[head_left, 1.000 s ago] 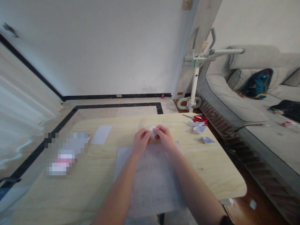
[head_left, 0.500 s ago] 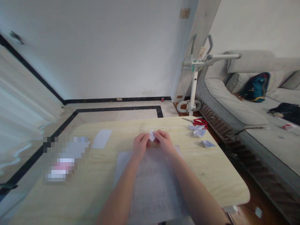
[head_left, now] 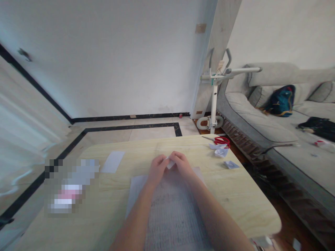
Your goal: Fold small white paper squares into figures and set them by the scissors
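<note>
Between the fingertips of both hands is a small folded piece of white paper [head_left: 171, 164], mostly covered by the fingers. My left hand [head_left: 158, 168] pinches its left side, and my right hand [head_left: 180, 162] grips it from the right and above. Both hands are closed and close together over the far end of a large printed sheet [head_left: 170, 216] lying on the wooden table [head_left: 110, 205]. The exact shape of the folded paper cannot be made out.
A flat white paper [head_left: 113, 161] lies to the left, beside a blurred-out patch. Red-handled scissors [head_left: 222, 141], a crumpled paper [head_left: 221, 152] and a folded paper [head_left: 231, 164] are at the right edge. Beyond stand a grey sofa [head_left: 269, 129] and a white exercise frame [head_left: 214, 101].
My right fingers have moved over the top of the folded paper, which now tilts and shows less. The hands have drawn closer together. The whole view has shifted slightly downward in the picture.
</note>
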### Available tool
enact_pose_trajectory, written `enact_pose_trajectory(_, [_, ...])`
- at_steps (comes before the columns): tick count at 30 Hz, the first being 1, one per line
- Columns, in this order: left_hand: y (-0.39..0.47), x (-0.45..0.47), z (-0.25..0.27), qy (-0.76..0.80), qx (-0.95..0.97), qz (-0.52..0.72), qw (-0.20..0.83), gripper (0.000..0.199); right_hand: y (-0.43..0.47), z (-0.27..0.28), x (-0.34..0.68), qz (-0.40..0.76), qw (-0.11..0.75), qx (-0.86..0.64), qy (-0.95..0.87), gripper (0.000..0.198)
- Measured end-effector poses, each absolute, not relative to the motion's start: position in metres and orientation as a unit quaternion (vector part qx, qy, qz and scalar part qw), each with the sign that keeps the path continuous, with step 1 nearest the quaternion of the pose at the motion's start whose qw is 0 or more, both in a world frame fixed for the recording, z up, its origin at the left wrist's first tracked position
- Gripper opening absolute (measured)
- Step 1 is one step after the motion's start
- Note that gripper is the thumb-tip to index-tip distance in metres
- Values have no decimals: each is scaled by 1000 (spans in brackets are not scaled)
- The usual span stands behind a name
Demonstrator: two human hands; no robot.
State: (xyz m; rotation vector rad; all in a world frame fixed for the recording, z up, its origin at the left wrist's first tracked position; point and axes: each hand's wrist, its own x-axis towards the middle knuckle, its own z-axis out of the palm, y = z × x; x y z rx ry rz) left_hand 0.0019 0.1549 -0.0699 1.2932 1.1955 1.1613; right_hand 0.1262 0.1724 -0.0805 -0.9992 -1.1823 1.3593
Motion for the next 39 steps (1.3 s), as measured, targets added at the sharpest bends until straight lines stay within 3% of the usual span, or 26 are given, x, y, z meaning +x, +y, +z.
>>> enact_pose_trajectory(6, [154, 4, -69, 492, 513, 483, 512, 28, 173, -80, 128, 533, 552, -434, -472, 20])
enact_pose_trajectory(16, [153, 1, -63, 501, 572, 457, 461, 30, 167, -76, 126, 617, 492, -394, -471, 24])
enact_pose_trajectory(25, [156, -2, -74, 444, 533, 505, 514, 27, 168, -78, 126, 638, 485, -383, -460, 23])
enact_pose_trajectory(30, [154, 2, -68, 490, 538, 494, 475, 36, 166, -75, 124, 624, 494, -400, -455, 23])
enact_pose_trajectory(39, [156, -1, -65, 537, 528, 511, 414, 33, 171, -84, 125, 612, 509, -391, -462, 32])
